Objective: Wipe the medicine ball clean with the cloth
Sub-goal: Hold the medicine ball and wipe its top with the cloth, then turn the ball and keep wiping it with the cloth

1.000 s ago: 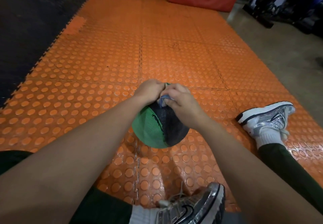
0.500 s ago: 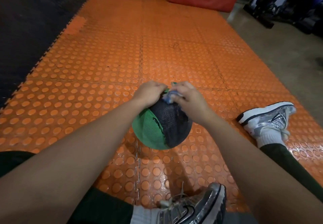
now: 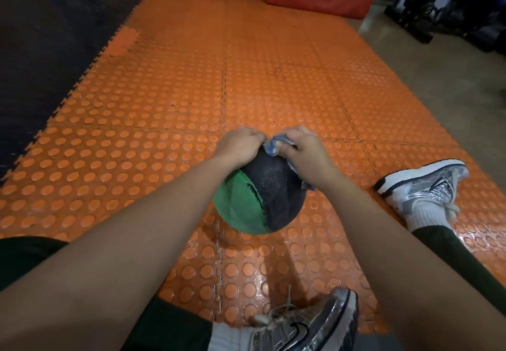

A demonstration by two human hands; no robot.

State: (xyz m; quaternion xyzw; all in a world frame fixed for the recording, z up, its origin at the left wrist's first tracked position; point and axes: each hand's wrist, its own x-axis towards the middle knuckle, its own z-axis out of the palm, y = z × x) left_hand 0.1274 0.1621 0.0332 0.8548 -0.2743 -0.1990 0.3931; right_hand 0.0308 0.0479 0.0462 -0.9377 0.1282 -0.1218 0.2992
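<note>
Pinching a bunched blue-and-white cloth (image 3: pixel 273 146), the fingers (image 3: pixel 284 150) of the right hand (image 3: pixel 306 156) are curled round it and press it onto the far top of the medicine ball (image 3: pixel 262 197). Beside it, the left hand (image 3: pixel 241 145) grips the ball's upper left, its fingers wrapped over the far side and mostly hidden. The ball, part green and part black, sits on the orange studded floor mat (image 3: pixel 164 131) between the person's legs.

Compared with a second ago, the cloth hand has slid from the near black face up and over to the far right of the crown, and more black panel faces the camera. That suggests the wiping is working round the ball, with the green side and underside probably left to do.

No readable writing shows on the ball. The near shoe (image 3: pixel 306 323) carries a swoosh-like mark; I cannot make out any lettering.
</note>
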